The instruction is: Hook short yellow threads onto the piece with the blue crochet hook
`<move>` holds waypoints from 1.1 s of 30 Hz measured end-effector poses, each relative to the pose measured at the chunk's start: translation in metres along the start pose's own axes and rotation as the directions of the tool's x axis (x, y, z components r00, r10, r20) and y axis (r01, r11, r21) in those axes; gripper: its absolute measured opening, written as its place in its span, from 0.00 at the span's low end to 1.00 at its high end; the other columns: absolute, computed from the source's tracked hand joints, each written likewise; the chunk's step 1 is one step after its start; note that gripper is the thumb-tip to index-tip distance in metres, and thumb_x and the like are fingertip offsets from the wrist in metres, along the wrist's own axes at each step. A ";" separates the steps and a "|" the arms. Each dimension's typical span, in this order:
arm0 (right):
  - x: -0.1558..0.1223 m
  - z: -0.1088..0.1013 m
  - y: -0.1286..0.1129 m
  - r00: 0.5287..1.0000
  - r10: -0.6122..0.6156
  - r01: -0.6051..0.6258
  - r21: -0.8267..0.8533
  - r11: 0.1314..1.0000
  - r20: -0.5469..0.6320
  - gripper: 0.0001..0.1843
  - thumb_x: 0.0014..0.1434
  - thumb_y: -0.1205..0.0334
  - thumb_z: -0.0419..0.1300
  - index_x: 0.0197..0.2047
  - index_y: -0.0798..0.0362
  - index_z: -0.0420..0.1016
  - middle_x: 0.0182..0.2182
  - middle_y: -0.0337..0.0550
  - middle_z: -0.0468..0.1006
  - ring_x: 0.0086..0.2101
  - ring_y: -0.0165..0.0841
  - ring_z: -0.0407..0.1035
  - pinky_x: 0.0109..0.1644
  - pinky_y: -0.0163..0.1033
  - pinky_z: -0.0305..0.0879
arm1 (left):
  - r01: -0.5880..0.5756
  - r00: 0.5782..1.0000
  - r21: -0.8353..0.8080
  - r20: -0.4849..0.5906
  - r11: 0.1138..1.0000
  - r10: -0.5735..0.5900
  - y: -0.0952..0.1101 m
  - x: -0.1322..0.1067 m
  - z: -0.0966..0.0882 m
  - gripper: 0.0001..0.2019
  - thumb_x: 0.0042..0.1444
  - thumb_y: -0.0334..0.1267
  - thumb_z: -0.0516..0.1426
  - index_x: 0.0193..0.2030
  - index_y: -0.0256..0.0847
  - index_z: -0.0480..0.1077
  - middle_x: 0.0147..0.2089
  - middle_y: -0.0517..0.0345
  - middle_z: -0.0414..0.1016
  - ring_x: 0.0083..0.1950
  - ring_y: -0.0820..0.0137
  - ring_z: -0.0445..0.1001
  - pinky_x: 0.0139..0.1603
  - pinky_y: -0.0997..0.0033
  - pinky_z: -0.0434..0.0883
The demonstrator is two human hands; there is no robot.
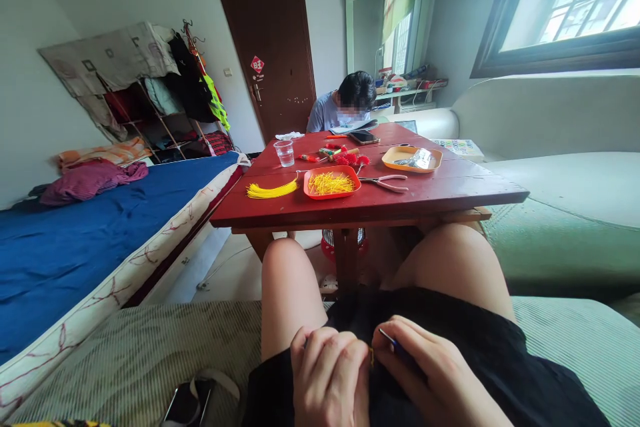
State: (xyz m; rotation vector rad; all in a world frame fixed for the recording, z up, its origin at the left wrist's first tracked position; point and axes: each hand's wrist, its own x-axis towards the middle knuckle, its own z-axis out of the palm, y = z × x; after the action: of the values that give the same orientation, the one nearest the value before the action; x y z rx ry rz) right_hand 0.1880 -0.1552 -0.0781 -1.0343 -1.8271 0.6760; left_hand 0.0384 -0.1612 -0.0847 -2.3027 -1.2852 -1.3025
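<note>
A yellow strand (371, 356) is showing between the left hand (330, 373) and right hand (430, 363), above black clothing (470, 333). Open room is lying over the thighs (290, 287), toward the near edge of the table (455, 188). The right grip is pinching a slim blue tool (395, 345); the left, curled knuckles-up, is hiding any contents.

on my feed i see daylight from the overexposed barred window (587, 3), pale glare on the red wooden tabletop (440, 188), shade beneath it, and wide-angle stretch toward the edges.
</note>
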 end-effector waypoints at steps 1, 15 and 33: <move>0.000 0.000 0.000 1.000 -0.001 0.001 0.002 1.000 0.000 0.13 0.66 0.58 0.47 0.31 0.49 0.65 0.24 0.35 0.69 0.23 0.27 0.65 0.28 0.28 0.63 | -0.001 1.000 0.001 -0.008 1.000 0.001 -0.001 0.000 0.000 0.08 0.58 0.25 0.51 0.33 0.40 0.68 0.27 0.59 0.76 0.31 0.68 0.71 0.46 0.62 0.59; -0.010 0.020 0.016 0.981 -0.175 0.151 -0.248 0.957 -0.078 0.14 0.69 0.61 0.37 0.36 0.48 0.60 0.25 0.37 0.68 0.20 0.28 0.67 0.24 0.30 0.64 | 0.200 0.980 -0.052 -0.007 0.978 -0.200 0.010 -0.005 0.013 0.09 0.56 0.27 0.49 0.28 0.43 0.62 0.23 0.65 0.69 0.26 0.70 0.69 0.44 0.62 0.58; 0.003 -0.007 0.004 0.973 -0.155 0.179 -0.136 0.974 0.169 0.21 0.68 0.54 0.38 0.29 0.51 0.64 0.23 0.39 0.70 0.20 0.28 0.66 0.23 0.29 0.65 | 0.761 0.631 -0.449 0.683 0.468 -0.368 -0.013 0.021 -0.016 0.05 0.49 0.38 0.60 0.27 0.40 0.73 0.27 0.61 0.73 0.32 0.70 0.69 0.36 0.75 0.63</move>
State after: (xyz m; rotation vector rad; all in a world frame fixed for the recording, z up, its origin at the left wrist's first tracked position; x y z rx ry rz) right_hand 0.1951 -0.1504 -0.0770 -0.9313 -2.1040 0.5368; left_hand 0.0238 -0.1495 -0.0624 -3.0129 -2.2728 -1.7086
